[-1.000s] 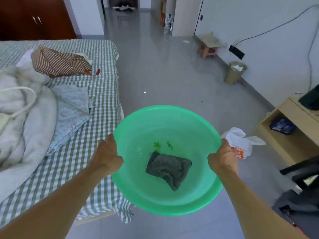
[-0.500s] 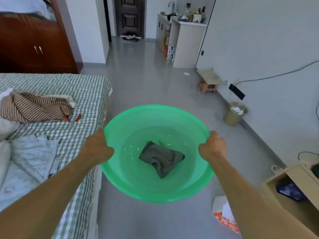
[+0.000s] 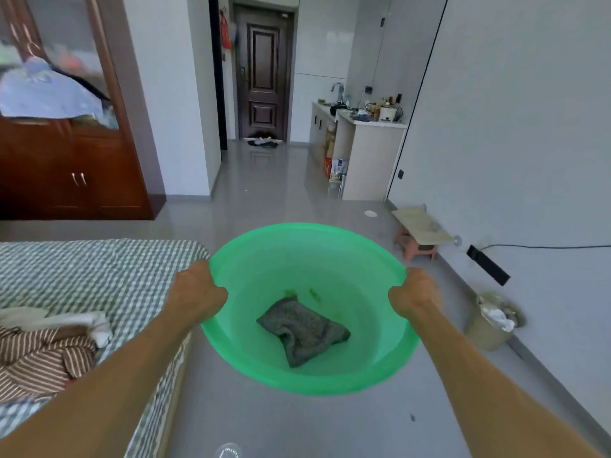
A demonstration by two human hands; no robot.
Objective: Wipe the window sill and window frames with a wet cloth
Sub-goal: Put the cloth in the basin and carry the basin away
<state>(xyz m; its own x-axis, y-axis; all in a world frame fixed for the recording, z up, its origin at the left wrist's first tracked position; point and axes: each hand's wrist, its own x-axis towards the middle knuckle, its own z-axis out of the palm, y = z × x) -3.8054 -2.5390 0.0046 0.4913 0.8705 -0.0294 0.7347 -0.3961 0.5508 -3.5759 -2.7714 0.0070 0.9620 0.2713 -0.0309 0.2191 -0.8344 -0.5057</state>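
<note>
Hands gripped the green basin (image 3: pixel 307 375) rim as before, left hand (image 3: pixel 195 292) and right hand (image 3: pixel 413 295); grey cloth (image 3: pixel 302 330) inside, but the bed (image 3: pixel 99 276) lay further left.

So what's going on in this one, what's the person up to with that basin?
A person carries a green basin in both hands: the left hand grips the left rim, the right hand the right. A grey cloth lies crumpled in the bottom. They stand in a room beside a bed with a checked cover, facing a dark door and a kitchen counter. No window is in view, and no wiping is under way.
</note>
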